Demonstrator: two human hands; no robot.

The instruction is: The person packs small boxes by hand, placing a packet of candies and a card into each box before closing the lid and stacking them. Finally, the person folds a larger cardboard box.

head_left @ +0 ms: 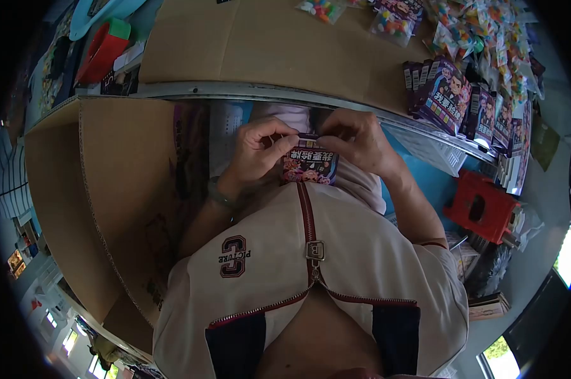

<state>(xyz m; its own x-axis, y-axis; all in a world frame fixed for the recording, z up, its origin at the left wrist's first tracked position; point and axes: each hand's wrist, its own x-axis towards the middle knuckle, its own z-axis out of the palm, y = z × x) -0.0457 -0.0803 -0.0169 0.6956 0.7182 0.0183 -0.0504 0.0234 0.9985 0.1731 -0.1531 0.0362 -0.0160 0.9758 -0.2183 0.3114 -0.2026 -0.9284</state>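
A small purple printed box is held upright in front of my body, just below the table's edge. My left hand pinches its top left corner between thumb and fingers. At the top right corner, my right hand grips the same box, thumb on the printed face. The fingertips of both hands lie along the box's top edge. Whether its top flap is closed I cannot tell.
A large open cardboard box stands at the left. On the cardboard-covered table, purple boxes and bags of colourful pieces lie at the right. A red stool is at the lower right. Red tape sits upper left.
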